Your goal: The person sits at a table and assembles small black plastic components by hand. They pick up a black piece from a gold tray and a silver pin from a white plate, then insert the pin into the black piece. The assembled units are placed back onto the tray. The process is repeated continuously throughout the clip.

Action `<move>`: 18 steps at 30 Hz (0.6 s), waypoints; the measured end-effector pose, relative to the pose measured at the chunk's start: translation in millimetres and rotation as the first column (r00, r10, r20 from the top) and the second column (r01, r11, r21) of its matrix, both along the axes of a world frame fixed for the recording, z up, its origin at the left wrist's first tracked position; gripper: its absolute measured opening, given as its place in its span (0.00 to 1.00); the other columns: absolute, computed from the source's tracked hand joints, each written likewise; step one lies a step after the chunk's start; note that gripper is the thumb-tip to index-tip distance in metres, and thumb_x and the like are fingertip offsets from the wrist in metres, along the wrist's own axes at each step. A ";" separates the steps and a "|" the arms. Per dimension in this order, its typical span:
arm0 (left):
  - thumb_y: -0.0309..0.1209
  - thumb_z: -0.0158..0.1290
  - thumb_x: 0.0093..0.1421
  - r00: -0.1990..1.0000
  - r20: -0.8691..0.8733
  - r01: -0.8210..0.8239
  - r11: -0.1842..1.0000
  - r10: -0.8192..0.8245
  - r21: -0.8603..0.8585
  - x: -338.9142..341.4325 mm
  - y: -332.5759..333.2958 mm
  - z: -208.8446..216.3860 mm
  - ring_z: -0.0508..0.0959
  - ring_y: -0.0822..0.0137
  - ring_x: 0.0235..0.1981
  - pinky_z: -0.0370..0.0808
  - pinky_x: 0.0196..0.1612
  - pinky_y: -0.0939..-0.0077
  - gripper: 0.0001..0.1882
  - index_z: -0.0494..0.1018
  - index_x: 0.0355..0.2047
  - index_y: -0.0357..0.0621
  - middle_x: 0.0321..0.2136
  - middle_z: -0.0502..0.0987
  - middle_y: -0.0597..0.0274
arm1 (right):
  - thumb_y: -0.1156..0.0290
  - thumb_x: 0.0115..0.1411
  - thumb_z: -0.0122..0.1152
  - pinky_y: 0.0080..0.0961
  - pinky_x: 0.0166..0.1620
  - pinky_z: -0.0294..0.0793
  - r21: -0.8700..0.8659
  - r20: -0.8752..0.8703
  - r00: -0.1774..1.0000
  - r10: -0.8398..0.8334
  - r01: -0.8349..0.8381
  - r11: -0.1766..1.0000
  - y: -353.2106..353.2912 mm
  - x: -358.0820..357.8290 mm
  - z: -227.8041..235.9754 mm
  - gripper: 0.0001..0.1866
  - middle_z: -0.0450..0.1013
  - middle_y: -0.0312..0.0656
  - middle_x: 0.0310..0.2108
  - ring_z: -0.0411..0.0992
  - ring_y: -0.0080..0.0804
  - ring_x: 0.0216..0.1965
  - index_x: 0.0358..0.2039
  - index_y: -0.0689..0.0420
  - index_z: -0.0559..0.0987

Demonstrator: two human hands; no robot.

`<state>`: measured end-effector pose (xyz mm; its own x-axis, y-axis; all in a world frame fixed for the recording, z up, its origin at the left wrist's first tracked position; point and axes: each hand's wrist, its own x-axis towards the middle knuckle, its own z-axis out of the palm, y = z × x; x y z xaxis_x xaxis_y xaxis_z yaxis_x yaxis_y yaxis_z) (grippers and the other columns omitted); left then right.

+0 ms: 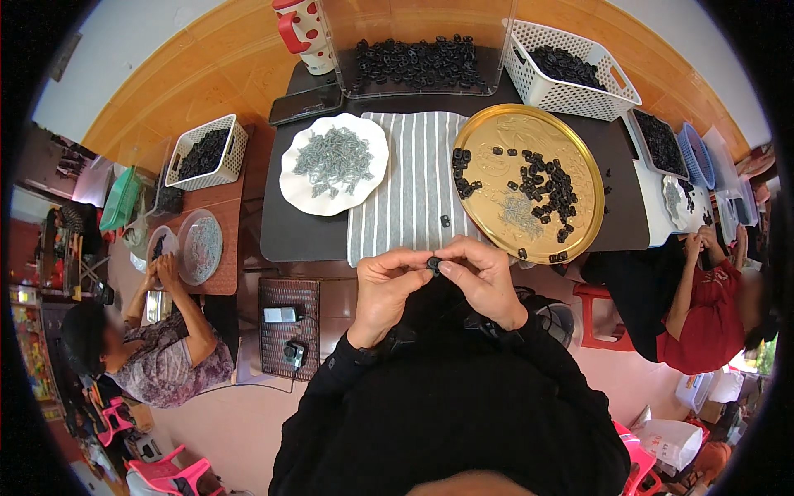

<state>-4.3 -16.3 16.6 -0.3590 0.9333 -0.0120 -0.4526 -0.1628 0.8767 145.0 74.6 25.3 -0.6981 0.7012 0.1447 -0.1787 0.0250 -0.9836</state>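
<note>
Close to my body, at the near edge of the table, my left hand (387, 285) and my right hand (485, 283) meet fingertip to fingertip. Both pinch one small black plastic part (433, 264), mostly covered by the fingers. Another black piece (445, 221) lies just beyond on a grey-and-white striped cloth (404, 198). Left of the cloth, a white wavy-edged plate (295, 195) bears a heap of small silvery metal pieces (334, 157). To the right, a round gold tray (494, 132) carries scattered black parts (556, 186) and a small pile of thin metal pieces (521, 215).
A clear bin (418, 25) of black parts, a white basket (546, 95), a phone (306, 104) and a spotted tumbler (308, 37) line the table's back. Co-workers sit left (169, 355) and right (703, 322), handling parts at side tables.
</note>
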 end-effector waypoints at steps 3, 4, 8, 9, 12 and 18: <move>0.10 0.54 0.51 1.000 -0.009 -0.009 1.000 0.009 -0.008 1.4 0.2 2.9 0.77 0.75 0.28 0.73 0.33 0.84 0.15 0.80 0.39 0.34 0.29 0.80 0.59 | 0.85 0.58 0.57 0.17 0.36 0.66 0.116 -0.019 1.000 0.014 -0.011 0.993 4.4 0.0 -1.7 0.07 0.71 0.38 0.30 0.67 0.19 0.32 0.39 0.67 0.77; 0.10 0.54 0.52 1.000 -0.008 -0.012 1.000 0.011 -0.010 1.8 0.3 4.0 0.77 0.75 0.28 0.73 0.33 0.84 0.15 0.80 0.39 0.34 0.29 0.80 0.59 | 0.85 0.58 0.57 0.17 0.34 0.65 0.134 -0.029 1.000 0.012 -0.008 0.991 5.3 -0.9 -1.9 0.07 0.71 0.37 0.29 0.66 0.18 0.31 0.38 0.67 0.77; 0.10 0.55 0.52 1.000 0.030 -0.004 1.000 0.005 -0.008 2.5 -0.9 2.6 0.77 0.76 0.30 0.73 0.36 0.84 0.15 0.81 0.38 0.34 0.30 0.80 0.60 | 0.85 0.57 0.58 0.17 0.34 0.65 0.210 -0.063 0.998 0.012 0.001 0.978 7.5 -1.3 -5.7 0.08 0.70 0.38 0.29 0.66 0.20 0.28 0.38 0.67 0.77; 0.10 0.55 0.52 0.999 0.040 -0.014 1.000 0.014 -0.009 2.7 -1.0 1.1 0.77 0.76 0.30 0.73 0.35 0.84 0.15 0.80 0.39 0.34 0.30 0.80 0.60 | 0.85 0.57 0.58 0.17 0.35 0.66 0.234 -0.065 0.998 0.007 0.008 0.972 7.3 -1.4 -5.7 0.08 0.71 0.39 0.30 0.67 0.21 0.30 0.39 0.67 0.77; 0.11 0.56 0.53 0.997 0.066 -0.043 0.999 0.044 -0.011 4.6 -0.9 -0.3 0.76 0.76 0.30 0.74 0.34 0.84 0.14 0.80 0.40 0.34 0.30 0.80 0.59 | 0.85 0.57 0.60 0.20 0.36 0.69 0.284 -0.072 0.997 -0.013 0.033 0.958 3.6 -3.0 -1.8 0.10 0.73 0.41 0.32 0.70 0.25 0.32 0.41 0.66 0.78; 0.14 0.58 0.55 0.997 0.069 -0.036 0.999 0.034 0.021 9.5 1.1 0.0 0.76 0.75 0.29 0.75 0.33 0.84 0.13 0.79 0.42 0.34 0.31 0.80 0.58 | 0.85 0.52 0.64 0.25 0.32 0.71 0.484 -0.068 0.988 -0.139 0.155 0.861 0.2 -3.9 0.6 0.15 0.72 0.45 0.31 0.73 0.33 0.31 0.42 0.66 0.76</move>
<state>5.2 -15.2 16.6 -0.3906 0.9204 -0.0170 -0.5050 -0.1988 0.8399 141.1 74.7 25.9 -0.5822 0.6303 0.5135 -0.1642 0.5274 -0.8336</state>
